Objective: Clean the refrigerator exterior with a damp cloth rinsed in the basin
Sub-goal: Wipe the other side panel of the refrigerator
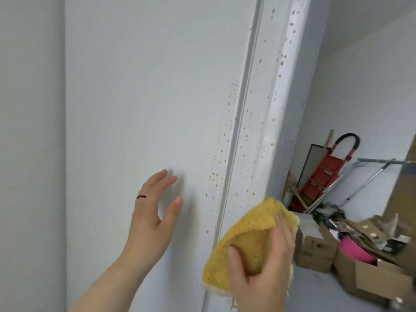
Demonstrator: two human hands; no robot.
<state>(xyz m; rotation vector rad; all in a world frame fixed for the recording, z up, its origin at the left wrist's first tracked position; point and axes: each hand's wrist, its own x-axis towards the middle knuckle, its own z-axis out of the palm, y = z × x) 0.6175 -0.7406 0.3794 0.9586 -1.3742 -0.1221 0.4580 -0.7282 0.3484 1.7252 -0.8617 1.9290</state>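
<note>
My right hand (265, 262): fingers curled around a bunched yellow cloth (243, 242), thumb pressed into its middle, cloth held against the lower front edge of the refrigerator (146, 86). My left hand (153, 212): fingers spread and empty, a thin dark ring (141, 196) on one, fingertips at the white side panel; I cannot tell if they touch. Brown-orange specks (247, 136) dot the refrigerator's edge strip. Cardboard boxes (315, 248) and a red step ladder (324, 172) sit beyond.

Cloth (243, 244) perhaps partly hidden.
</note>
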